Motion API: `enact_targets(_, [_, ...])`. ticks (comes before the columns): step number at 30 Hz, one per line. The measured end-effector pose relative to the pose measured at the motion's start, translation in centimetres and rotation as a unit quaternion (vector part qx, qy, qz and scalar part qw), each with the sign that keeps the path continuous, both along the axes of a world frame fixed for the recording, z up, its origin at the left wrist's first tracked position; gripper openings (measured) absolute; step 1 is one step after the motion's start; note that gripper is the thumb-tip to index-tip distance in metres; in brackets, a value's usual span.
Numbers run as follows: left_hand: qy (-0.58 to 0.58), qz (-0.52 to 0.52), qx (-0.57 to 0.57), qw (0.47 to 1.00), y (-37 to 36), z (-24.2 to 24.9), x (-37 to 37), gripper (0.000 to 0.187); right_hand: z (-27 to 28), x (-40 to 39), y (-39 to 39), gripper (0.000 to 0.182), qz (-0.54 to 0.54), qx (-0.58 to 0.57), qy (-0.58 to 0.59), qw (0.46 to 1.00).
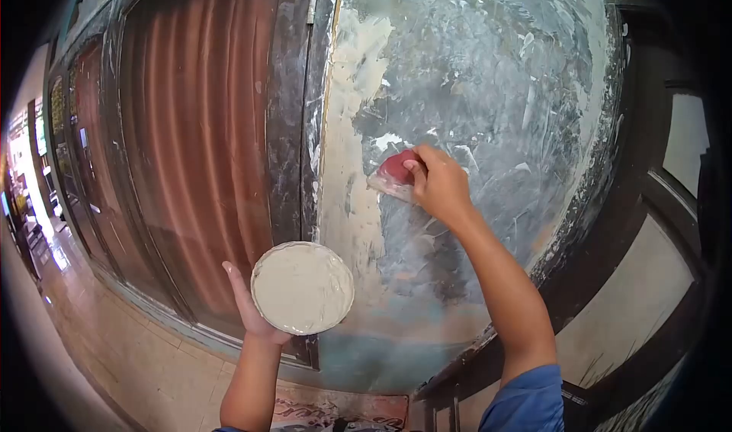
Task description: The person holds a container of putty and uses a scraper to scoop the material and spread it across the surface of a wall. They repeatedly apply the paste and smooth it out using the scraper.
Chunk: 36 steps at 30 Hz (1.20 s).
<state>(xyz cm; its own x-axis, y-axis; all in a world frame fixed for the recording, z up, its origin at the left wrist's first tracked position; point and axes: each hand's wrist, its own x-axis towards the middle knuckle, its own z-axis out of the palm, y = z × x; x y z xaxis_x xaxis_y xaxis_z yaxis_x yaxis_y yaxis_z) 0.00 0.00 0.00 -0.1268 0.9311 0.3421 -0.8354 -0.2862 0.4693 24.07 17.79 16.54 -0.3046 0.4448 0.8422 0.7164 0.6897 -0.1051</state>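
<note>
My right hand [441, 180] grips the red handle of a scraper [396, 168], its pale blade against the wall [473, 104]. The wall is patchy grey with smears of white and cream filler [364, 73], the cream band running down its left side. On my left hand [255, 310] rests a round tub [303, 288] of pale, creamy paste, held low in front of the door frame. The thumb stands up at the tub's left side, and the other fingers are hidden beneath it.
Left of the wall are a dark frame [288, 112] and a glass pane with a reddish-brown curtain [191, 127] behind it. A dark wooden door [659, 195] with pale panels stands at the right. Tiled floor [137, 340] lies at the lower left.
</note>
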Motion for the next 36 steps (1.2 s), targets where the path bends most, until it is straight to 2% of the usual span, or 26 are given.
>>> enact_targets(2, [0.005,0.022,-0.011,1.0,0.0,0.2,-0.2,0.113,-1.1,0.2,0.2,0.013,0.044,0.013,-0.043,0.998])
enact_targets(5, [-0.011,0.019,-0.019,1.0,-0.7,0.5,0.3,0.115,-3.7,0.0,0.4,0.011,0.047,0.04,-0.089,0.994])
enact_targets(7, [-0.003,0.011,-0.006,1.0,-0.5,0.6,0.4,0.115,-3.2,-0.3,0.6,0.01,0.052,0.058,-0.083,0.993])
enact_targets(10, [0.005,-0.001,0.006,1.0,-0.4,0.8,0.3,0.117,-0.9,-0.1,0.1,0.011,-0.001,0.047,0.006,0.999])
enact_targets(14, [0.013,-0.004,-0.002,1.0,-0.5,1.0,0.3,0.118,-0.4,1.2,-0.3,0.012,0.026,0.024,0.018,0.999])
enact_targets(16, [0.004,-0.007,-0.003,1.0,-0.3,0.7,0.2,0.118,-2.2,1.5,-0.4,0.013,0.07,0.013,-0.07,0.995])
enact_targets(17, [-0.004,-0.012,-0.006,1.0,-0.3,0.5,0.1,0.119,-2.9,1.4,-0.2,0.013,0.071,0.013,-0.071,0.995])
enact_targets(19, [-0.005,-0.02,-0.006,1.0,-0.3,0.5,0.1,0.119,-3.9,1.2,0.1,0.014,0.027,0.017,-0.126,0.992])
enact_targets(21, [-0.005,-0.031,-0.006,0.999,-0.4,0.7,0.3,0.118,-2.8,1.2,0.7,0.015,0.011,0.044,-0.114,0.992])
enact_targets(23, [0.012,-0.046,0.028,0.998,-0.7,1.0,0.4,0.117,-1.1,1.2,0.5,0.016,0.007,0.025,0.011,1.0])
enact_targets(25, [0.013,-0.024,0.015,1.0,-0.4,0.6,0.3,0.117,-0.5,1.2,0.0,0.016,0.024,0.012,0.03,0.999])
enact_targets(27, [0.012,-0.001,0.001,1.0,-0.3,0.4,0.2,0.117,-1.3,1.2,-0.4,0.014,0.07,-0.003,-0.04,0.997])
enact_targets(29, [0.013,0.01,-0.002,1.0,-0.4,0.4,0.2,0.117,-3.3,0.7,0.7,0.013,0.071,0.015,-0.075,0.995])
enact_targets(31, [0.005,0.0,-0.005,1.0,-0.5,0.4,0.3,0.116,-3.9,0.0,0.4,0.013,0.021,0.03,-0.114,0.993])
enact_targets(33, [0.002,-0.011,-0.006,1.0,-0.6,0.8,0.5,0.116,-1.9,0.0,0.2,0.013,0.011,0.034,-0.08,0.996])
enact_targets(35, [0.01,-0.055,0.022,0.998,-0.9,1.3,0.7,0.116,0.6,0.3,-0.8,0.014,0.001,0.018,0.071,0.997])
enact_targets(36, [0.011,-0.055,0.023,0.998,-0.8,1.4,0.7,0.116,1.1,0.9,-0.6,0.011,0.031,0.051,0.069,0.996])
